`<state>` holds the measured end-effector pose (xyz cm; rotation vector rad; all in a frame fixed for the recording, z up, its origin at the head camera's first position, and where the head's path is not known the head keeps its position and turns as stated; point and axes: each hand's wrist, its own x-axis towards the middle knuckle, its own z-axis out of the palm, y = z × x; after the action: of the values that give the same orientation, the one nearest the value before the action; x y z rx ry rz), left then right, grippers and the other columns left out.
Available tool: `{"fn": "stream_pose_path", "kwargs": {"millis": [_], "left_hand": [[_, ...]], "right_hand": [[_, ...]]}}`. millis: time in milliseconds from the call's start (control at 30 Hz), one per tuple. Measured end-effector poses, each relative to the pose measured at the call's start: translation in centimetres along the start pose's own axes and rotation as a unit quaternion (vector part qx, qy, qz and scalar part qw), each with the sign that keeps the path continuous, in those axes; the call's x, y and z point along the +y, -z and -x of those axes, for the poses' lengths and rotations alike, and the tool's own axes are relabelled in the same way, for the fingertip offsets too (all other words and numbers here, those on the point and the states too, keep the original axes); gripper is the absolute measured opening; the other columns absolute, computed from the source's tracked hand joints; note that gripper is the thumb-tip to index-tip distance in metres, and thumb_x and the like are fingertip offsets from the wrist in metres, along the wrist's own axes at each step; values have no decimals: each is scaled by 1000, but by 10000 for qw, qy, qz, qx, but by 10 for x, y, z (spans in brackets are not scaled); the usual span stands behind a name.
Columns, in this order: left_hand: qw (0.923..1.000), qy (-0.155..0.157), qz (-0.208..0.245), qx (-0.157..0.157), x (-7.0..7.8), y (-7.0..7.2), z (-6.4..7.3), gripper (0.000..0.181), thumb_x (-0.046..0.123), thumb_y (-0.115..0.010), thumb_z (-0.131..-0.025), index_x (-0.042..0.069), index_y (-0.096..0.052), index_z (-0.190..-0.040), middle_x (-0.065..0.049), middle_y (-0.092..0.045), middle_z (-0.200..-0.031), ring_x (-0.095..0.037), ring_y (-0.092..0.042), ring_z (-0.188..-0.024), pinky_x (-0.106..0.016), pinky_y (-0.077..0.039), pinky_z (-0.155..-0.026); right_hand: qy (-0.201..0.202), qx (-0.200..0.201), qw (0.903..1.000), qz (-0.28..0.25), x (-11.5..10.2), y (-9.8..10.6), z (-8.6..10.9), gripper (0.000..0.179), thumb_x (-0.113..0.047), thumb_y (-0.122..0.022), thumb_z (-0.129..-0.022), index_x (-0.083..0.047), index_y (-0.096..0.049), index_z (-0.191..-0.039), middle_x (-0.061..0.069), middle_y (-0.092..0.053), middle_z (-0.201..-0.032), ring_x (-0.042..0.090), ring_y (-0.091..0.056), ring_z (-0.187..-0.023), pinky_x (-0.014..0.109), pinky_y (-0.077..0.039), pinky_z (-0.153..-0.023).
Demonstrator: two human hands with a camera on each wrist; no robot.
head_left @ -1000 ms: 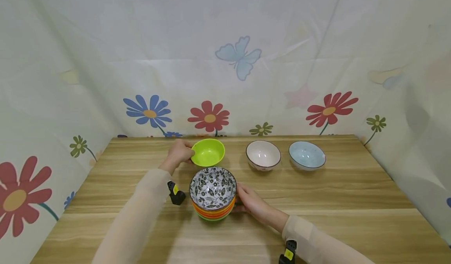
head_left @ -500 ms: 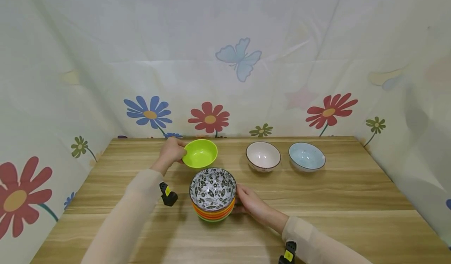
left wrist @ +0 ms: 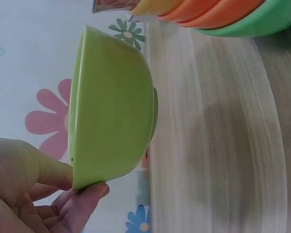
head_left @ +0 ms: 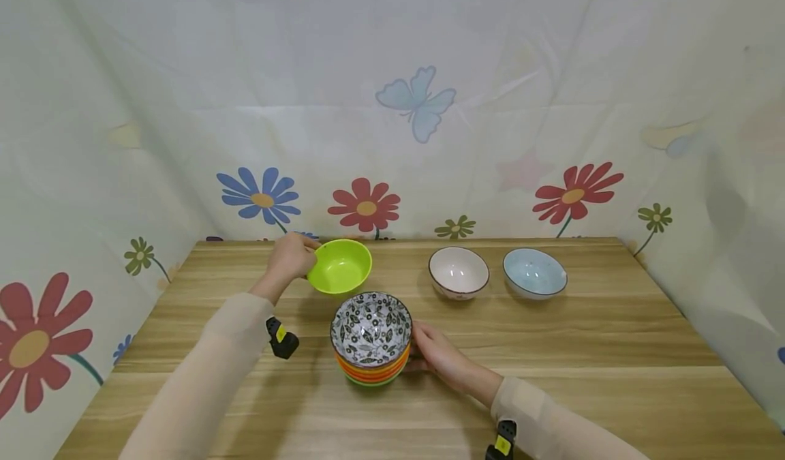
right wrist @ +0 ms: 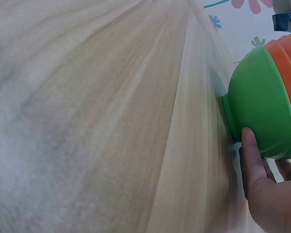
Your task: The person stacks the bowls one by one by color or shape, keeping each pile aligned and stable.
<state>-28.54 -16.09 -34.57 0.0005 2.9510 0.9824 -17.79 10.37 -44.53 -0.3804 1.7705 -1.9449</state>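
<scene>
My left hand (head_left: 292, 257) pinches the left rim of a lime green bowl (head_left: 340, 266), thumb on one side and fingers under the rim in the left wrist view. Just behind the bowl stack, this bowl opens upward. The stack has a black-and-white leaf-patterned bowl (head_left: 371, 330) on top. Orange bowls (left wrist: 218, 12) sit below that, and a green bowl (right wrist: 262, 99) is at the bottom. On the stack's right side rests my right hand (head_left: 448, 359), its fingers mostly straight against the green bowl near the foot; the thumb is higher up.
A white bowl with a dark rim (head_left: 458, 271) and a light blue bowl (head_left: 535, 272) stand apart at the back right of the wooden table (head_left: 589, 392). A flower-printed cloth (head_left: 478, 167) hangs behind and on both sides.
My left hand has moved left, carrying the lime green bowl with it from behind the middle of the stack to behind its left side. My right hand and the stack stay in place.
</scene>
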Motion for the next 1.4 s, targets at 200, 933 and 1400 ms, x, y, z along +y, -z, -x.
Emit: {"fn": "stream_pose_path", "kwargs": {"millis": [200,933,1400], "left_hand": [[9993,-188,-285,153,5,8,5,36,0,-48,-78,-3,-66,-108,-19,-67,-96,-17,-57,-56,-21,-46,-47],[9971,-553,-506,91,27,27,22,34,5,-53,-80,1,-66,-111,-17,-66,-103,-29,-61,-87,-30,-53,-65],[9963,-753,-408,-110,50,27,38,32,3,-54,-81,4,-67,-110,-16,-64,-100,-27,-56,-84,-27,-53,-63]], "right_hand": [[-7,31,10000,6,0,-1,1,53,-31,-31,-101,11,-35,-134,20,-58,-116,15,-60,-96,42,-52,-84],[-5,26,10000,-32,2,0,0,52,-30,-31,-101,12,-36,-131,15,-60,-111,14,-60,-93,41,-52,-83],[-25,60,10000,-48,0,0,0,52,-30,-31,-101,13,-37,-130,13,-61,-108,14,-60,-92,42,-52,-83]]}}
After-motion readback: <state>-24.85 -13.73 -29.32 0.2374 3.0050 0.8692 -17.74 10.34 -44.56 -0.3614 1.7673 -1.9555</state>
